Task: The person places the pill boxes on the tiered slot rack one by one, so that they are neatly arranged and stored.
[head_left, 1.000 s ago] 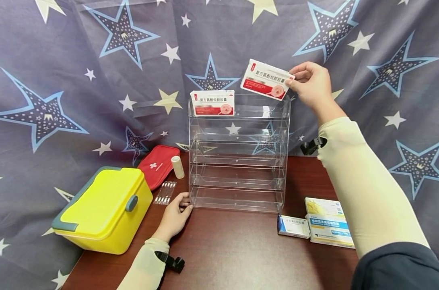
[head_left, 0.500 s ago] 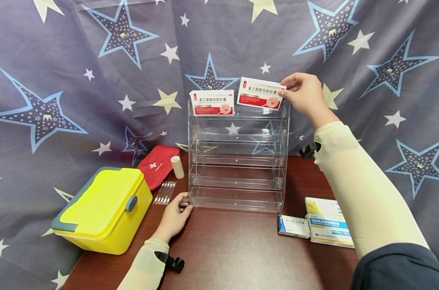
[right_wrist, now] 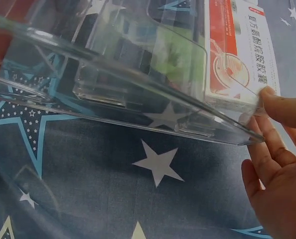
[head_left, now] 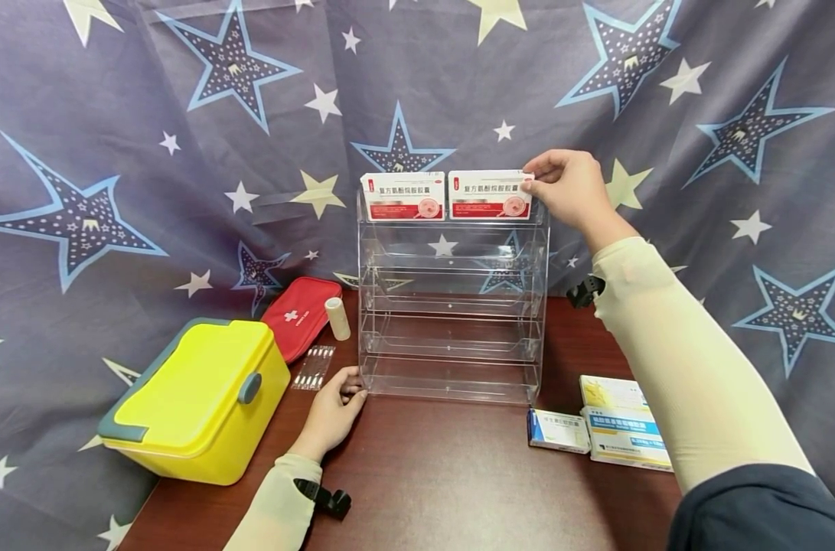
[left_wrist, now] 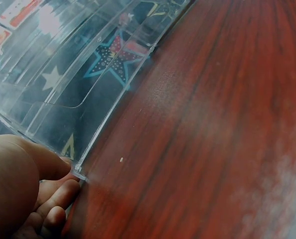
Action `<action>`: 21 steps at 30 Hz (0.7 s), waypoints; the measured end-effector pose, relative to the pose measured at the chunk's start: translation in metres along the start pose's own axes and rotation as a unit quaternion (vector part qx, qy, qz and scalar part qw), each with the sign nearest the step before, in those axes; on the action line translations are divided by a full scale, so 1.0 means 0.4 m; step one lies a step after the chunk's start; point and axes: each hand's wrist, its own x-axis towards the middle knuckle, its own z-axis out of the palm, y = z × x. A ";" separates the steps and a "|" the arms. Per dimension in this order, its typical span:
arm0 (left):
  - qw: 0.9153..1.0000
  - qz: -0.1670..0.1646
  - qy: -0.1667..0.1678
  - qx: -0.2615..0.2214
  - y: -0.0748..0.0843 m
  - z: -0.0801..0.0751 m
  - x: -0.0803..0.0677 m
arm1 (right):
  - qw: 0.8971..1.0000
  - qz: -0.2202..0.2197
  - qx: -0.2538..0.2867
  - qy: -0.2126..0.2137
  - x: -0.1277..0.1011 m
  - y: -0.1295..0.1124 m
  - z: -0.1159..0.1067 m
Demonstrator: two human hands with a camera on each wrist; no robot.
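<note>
Lowered onto the rack's (head_left: 451,306) top shelf, red-and-white box (head_left: 489,195) pinched by right hand (head_left: 569,187).

The right hand (head_left: 569,187) is held up high, arm stretched out, fingers pinching. The left hand (head_left: 334,409) rests low, fingers loosely bent.

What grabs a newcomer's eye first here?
The clear acrylic rack at table centre, with two red-and-white medicine boxes side by side on its top tier; the right hand pinches the right box. Next, the yellow case at front left, beside the left hand bracing the rack's base.
</note>
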 end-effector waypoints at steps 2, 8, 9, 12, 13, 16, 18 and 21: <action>1.000 -0.003 -0.001 -0.001 0.001 0.000 0.000 | 1.000 -0.003 -0.004 0.000 -0.004 0.000 0.000; 1.000 -0.005 0.000 -0.003 0.004 -0.001 0.000 | 1.000 -0.002 -0.014 -0.002 -0.009 -0.001 0.002; 1.000 -0.006 0.000 -0.003 0.004 -0.001 0.000 | 1.000 -0.002 -0.013 -0.002 -0.009 -0.001 0.002; 1.000 -0.004 0.002 -0.003 0.005 0.000 0.000 | 1.000 -0.004 -0.011 -0.003 -0.009 -0.001 0.002; 1.000 -0.004 0.002 -0.002 0.005 -0.001 0.000 | 1.000 -0.006 -0.009 -0.002 -0.009 -0.001 0.002; 1.000 -0.002 0.002 -0.001 0.006 -0.001 0.000 | 1.000 -0.010 -0.008 0.001 -0.010 0.000 0.002; 1.000 -0.003 0.002 0.000 0.005 -0.001 0.001 | 1.000 -0.011 -0.009 0.001 -0.013 0.001 0.001; 1.000 -0.003 0.001 0.000 0.003 -0.001 0.001 | 1.000 -0.015 -0.002 0.007 -0.018 0.006 -0.002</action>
